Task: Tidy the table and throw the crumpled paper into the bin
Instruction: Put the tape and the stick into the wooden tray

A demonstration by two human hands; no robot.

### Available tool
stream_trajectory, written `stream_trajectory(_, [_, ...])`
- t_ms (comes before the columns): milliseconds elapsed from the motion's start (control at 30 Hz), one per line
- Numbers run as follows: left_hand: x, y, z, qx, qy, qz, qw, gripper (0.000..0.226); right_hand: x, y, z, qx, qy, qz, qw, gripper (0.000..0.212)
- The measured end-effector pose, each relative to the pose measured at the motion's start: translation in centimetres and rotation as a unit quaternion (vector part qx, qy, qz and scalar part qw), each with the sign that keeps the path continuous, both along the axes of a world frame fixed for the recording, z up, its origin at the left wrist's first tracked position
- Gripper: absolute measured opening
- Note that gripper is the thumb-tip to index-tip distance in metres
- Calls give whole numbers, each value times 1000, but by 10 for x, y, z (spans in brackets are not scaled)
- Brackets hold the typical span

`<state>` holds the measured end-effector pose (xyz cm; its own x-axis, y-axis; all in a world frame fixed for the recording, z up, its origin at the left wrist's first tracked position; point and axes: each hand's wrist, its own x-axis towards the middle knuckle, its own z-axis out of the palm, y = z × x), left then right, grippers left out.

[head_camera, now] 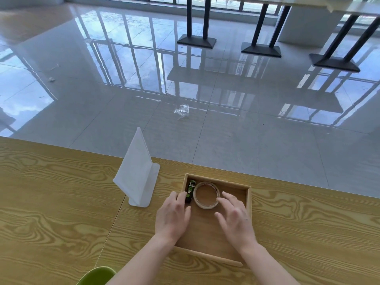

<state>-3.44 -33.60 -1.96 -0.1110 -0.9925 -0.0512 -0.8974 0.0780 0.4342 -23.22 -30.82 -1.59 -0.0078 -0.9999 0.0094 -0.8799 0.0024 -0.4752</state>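
Note:
A shallow wooden tray (249, 200) lies on the wooden table (61, 202) in front of me. Inside it, at the far left, a small black and green pack (190, 189) lies beside a round clear glass dish (206, 194). My left hand (173, 215) is over the tray's left side, fingers touching the near end of the pack. My right hand (234, 219) hovers over the tray with fingers spread, fingertips at the dish's near right rim. No crumpled paper shows on the table; a crumpled clear wrapper (182, 110) lies on the floor beyond.
A white acrylic sign holder (136, 171) stands left of the tray. A green chair back (96, 275) shows at the bottom edge. Beyond the table's far edge is glossy tiled floor, with a small scrap (51, 79) far left and black table bases (261, 49) at the back.

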Motion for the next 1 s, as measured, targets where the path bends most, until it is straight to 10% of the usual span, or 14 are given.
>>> stream_trajectory(200, [17, 26, -3, 32, 42, 59, 997, 47, -43, 29, 9, -32, 11, -103, 994, 42])
stream_trajectory(433, [20, 40, -3, 56, 57, 83, 993, 42, -49, 47, 5, 136, -31, -229, 963, 49])
stream_trajectory(1000, [45, 6, 7, 38, 38, 137, 989, 18, -11, -10, 8, 129, -25, -190, 973, 26])
